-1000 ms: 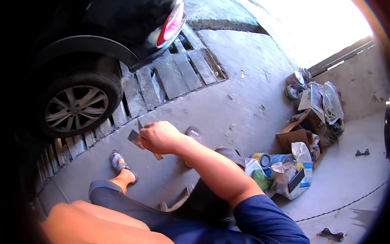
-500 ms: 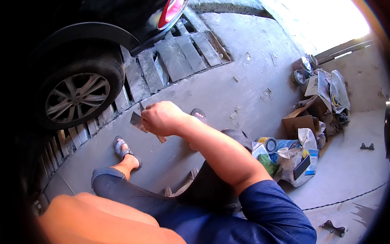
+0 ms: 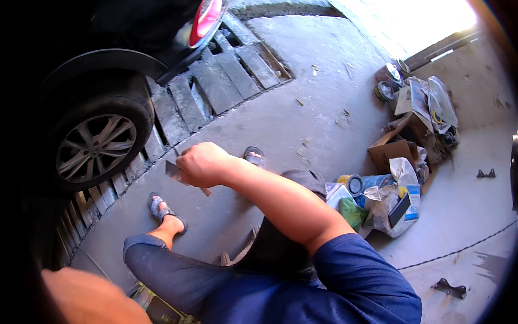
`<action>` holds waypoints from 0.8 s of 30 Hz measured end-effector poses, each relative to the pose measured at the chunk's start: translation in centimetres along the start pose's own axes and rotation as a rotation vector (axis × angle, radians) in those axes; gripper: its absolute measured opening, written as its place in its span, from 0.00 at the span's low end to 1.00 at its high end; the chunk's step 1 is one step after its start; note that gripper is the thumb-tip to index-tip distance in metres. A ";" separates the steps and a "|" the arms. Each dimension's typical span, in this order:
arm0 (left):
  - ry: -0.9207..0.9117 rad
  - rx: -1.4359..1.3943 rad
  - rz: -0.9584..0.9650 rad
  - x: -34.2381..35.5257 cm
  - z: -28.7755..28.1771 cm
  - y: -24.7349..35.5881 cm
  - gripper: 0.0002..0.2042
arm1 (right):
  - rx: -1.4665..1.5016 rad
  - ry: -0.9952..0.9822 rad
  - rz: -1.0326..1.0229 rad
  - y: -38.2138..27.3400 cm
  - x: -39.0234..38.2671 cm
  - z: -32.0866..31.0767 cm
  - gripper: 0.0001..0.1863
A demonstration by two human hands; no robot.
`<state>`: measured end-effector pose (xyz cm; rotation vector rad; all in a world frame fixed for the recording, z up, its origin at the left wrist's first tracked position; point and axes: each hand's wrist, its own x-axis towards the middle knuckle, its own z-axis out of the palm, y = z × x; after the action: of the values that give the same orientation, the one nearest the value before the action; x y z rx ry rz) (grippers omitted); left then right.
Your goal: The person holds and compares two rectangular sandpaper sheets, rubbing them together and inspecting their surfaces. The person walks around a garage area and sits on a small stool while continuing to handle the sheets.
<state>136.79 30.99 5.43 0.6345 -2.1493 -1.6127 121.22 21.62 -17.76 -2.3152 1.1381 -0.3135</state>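
It was a car repair garage or a home workshop. A dark car (image 3: 135,32) stood on wooden planks (image 3: 226,75) over a pit, up and left of the right hand (image 3: 202,164), with its alloy wheel (image 3: 94,146) just left of it. Paint cans (image 3: 353,184), cardboard boxes (image 3: 394,151) and bags lay on the concrete floor (image 3: 302,65) to the right.

Black car (image 3: 97,32), red tail light (image 3: 205,19), silver wheel (image 3: 94,147), blue sleeve (image 3: 367,281), grey floor (image 3: 302,81).

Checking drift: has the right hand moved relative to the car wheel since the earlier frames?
Cannot tell: the right hand sits right of the car wheel throughout; the camera itself shifts.
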 end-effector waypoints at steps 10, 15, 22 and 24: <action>-0.215 0.113 0.048 0.4 0.7 -0.8 0.16 | 0.013 0.017 -0.006 0.1 -0.1 0.1 0.12; -0.341 0.161 0.082 1.2 1.1 -0.7 0.15 | 0.009 0.030 -0.002 0.3 -0.1 0.1 0.11; -0.488 0.214 0.139 2.1 2.0 -1.1 0.15 | -0.008 -0.064 0.011 -0.4 0.3 0.1 0.11; -0.554 0.248 0.198 2.7 2.6 -1.0 0.15 | -0.079 -0.028 -0.039 0.4 0.2 0.6 0.10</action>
<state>133.29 31.33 3.80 0.0212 -2.7309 -1.5540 121.32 21.45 -18.48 -2.4059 1.1110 -0.2542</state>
